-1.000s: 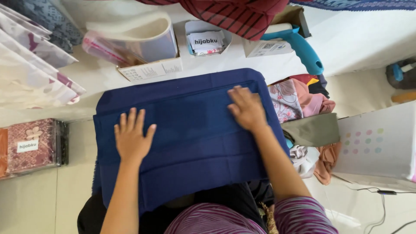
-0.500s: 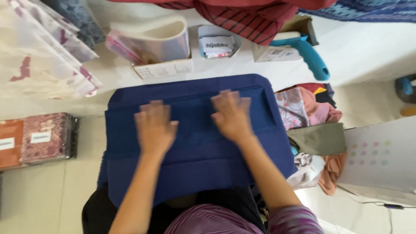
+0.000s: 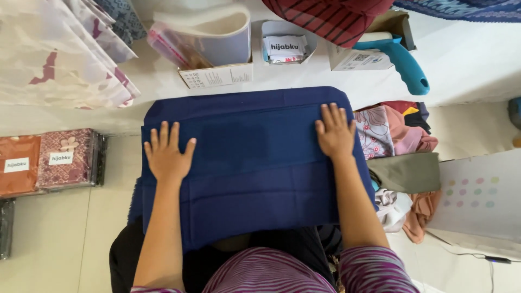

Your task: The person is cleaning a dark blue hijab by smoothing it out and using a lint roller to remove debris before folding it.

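Pressing flat: left hand (image 3: 165,154), right hand (image 3: 335,132), smooth navy cloth (image 3: 255,163).

— What can't you make out from here?

— At nine o'clock the orange packet (image 3: 19,165) runs off the edge. My forearms cover parts of the navy cloth (image 3: 249,163), and its near edge is lost against my lap.

— And at twelve o'clock?

— The red striped fabric (image 3: 331,19) is cropped; small slips in the white box (image 3: 285,46) are too small to tell apart.
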